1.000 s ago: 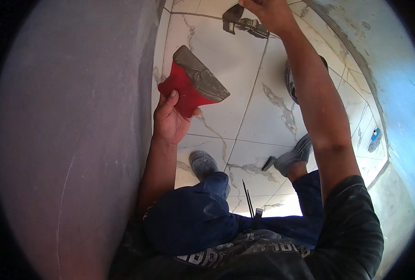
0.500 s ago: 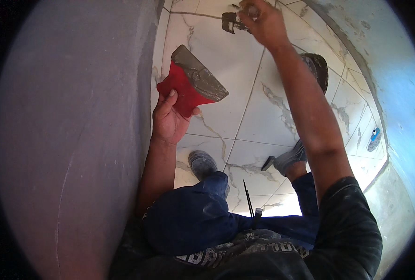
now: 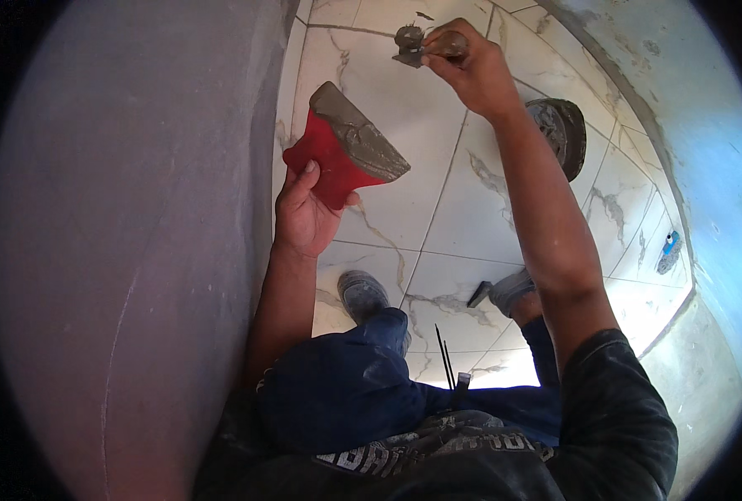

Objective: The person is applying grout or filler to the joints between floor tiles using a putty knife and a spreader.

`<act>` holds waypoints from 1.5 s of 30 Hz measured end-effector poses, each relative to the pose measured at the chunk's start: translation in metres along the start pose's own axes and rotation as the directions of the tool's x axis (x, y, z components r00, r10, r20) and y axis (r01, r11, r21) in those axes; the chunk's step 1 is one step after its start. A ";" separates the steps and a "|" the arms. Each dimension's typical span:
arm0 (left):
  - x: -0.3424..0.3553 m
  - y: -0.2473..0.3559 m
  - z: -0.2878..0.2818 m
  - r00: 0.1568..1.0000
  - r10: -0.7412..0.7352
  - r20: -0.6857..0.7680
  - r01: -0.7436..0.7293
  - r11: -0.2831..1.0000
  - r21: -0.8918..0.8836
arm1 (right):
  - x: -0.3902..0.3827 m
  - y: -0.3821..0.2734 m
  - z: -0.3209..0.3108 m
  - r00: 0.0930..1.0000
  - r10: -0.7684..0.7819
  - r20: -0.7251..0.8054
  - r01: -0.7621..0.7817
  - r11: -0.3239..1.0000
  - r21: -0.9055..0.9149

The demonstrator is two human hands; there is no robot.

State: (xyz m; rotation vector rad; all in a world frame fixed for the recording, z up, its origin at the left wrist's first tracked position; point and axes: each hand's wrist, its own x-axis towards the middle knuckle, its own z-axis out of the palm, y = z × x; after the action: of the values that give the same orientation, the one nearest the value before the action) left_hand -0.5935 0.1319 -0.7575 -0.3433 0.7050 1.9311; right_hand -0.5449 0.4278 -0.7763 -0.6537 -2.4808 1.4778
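Left hand [image 3: 308, 224] clamped on red spreader [image 3: 329, 163], gunky blade [image 3: 359, 136] pointing up-right, long axis sloping down-right, right hand [image 3: 481, 77] beyond spreader pinching smeared tool [image 3: 408, 38]

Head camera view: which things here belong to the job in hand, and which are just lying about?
In use:
- red spreader bearing grey paste, in the left hand
- paste-smeared tool, in the right hand
- dark container, probably

Apparently lying about:
- blue-and-grey brush-like item
- small dark object, kind unclear
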 end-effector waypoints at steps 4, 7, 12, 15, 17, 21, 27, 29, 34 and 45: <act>-0.001 0.002 -0.002 1.000 0.011 -0.018 -0.010 1.000 0.014 | 0.030 -0.005 -0.003 0.999 0.046 -0.022 -0.046 0.999 -0.004; -0.002 0.002 -0.001 0.998 0.010 -0.056 -0.011 1.000 -0.011 | 0.044 -0.023 -0.017 0.983 0.159 0.086 -0.173 0.967 0.185; -0.001 0.000 -0.002 0.999 0.016 -0.034 -0.016 1.000 -0.002 | 0.046 -0.011 -0.031 0.971 0.015 -0.240 0.038 0.976 0.214; 0.000 0.000 -0.002 0.999 0.012 -0.031 -0.013 1.000 -0.007 | 0.043 -0.001 -0.036 0.968 -0.014 -0.250 0.027 0.998 0.049; 0.000 0.001 -0.002 0.999 0.011 -0.040 -0.011 1.000 -0.004 | 0.041 -0.001 -0.031 0.975 -0.036 -0.220 0.024 0.998 -0.056; -0.001 0.003 -0.002 0.999 0.019 -0.038 -0.019 1.000 0.000 | 0.028 -0.009 -0.004 0.936 -0.044 -0.350 -0.032 0.977 -0.209; 0.000 0.000 0.000 0.999 0.017 -0.030 -0.017 1.000 -0.008 | 0.016 -0.024 0.027 0.881 0.047 -0.470 -0.148 0.973 -0.179; -0.001 0.001 0.000 0.999 0.027 -0.028 -0.027 0.999 -0.016 | 0.019 -0.033 0.043 0.877 -0.044 -0.479 -0.083 0.967 -0.239; 0.000 0.002 -0.003 0.999 0.022 -0.037 -0.023 1.000 -0.018 | 0.024 -0.040 0.045 0.936 0.080 -0.344 -0.058 0.996 0.073; -0.002 0.003 -0.001 1.000 0.015 -0.019 -0.016 1.000 -0.007 | 0.026 -0.038 0.047 0.929 -0.133 -0.346 0.095 0.987 -0.126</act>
State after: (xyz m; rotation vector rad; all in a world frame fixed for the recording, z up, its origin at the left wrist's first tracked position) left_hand -0.5952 0.1291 -0.7567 -0.3614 0.7151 1.9477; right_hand -0.5956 0.3872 -0.7677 -0.7091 -2.2839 1.0803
